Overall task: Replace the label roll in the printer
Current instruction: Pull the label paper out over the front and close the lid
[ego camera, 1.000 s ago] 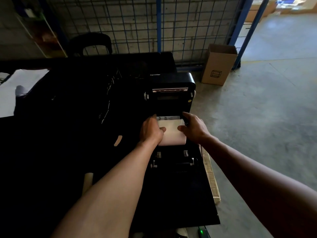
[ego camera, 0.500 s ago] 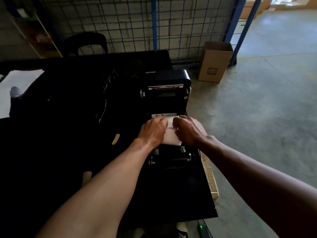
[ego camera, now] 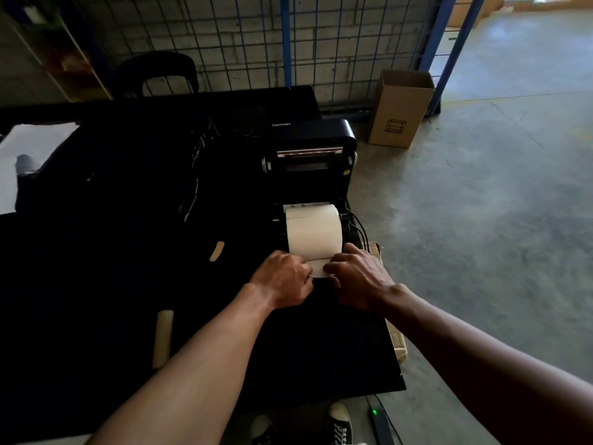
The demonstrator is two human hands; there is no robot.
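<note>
Fingers (ego camera: 305,272) of my left hand (ego camera: 282,277) and right hand (ego camera: 356,274) pinched the tail (ego camera: 317,268) of the roll (ego camera: 313,234); thin, tearable, I reckoned, so grip both edges, pull evenly.

Cardboard box (ego camera: 399,110) upright on floor beside wire fence (ego camera: 321,36); chair (ego camera: 157,72) behind table (ego camera: 96,252).

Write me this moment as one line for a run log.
step: threading labels | label roll: in open printer | left hand: pinches label strip | right hand: pinches label strip
</note>
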